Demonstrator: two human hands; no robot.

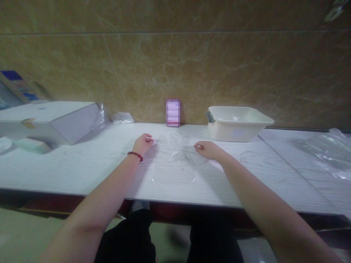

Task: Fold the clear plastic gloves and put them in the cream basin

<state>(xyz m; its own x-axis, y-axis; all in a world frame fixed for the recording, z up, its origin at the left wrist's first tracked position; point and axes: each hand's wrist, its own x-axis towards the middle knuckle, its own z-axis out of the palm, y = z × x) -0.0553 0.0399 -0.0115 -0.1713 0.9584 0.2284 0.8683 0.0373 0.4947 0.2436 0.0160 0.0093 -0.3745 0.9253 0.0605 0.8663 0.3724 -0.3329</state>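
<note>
Over the table, a clear plastic bag or sheet [175, 157] spreads between my two hands; only its glints and faint edges show. My left hand [144, 144], with a dark red bead bracelet [135, 156] at the wrist, pinches its left edge. On the other side, my right hand [207, 149] has its fingertips closed on the right edge. Both hands are just above the white wood-grain tabletop [109, 175]. The exact outline of the clear plastic is hard to make out.
A cream plastic bin [233, 129] with a grey handle stands behind my right hand. Against the tiled wall leans a small pixelated panel [173, 113]. At left lies a white box [63, 118] beside crumpled clear plastic [123, 117]. More clear bags [331, 149] lie at right.
</note>
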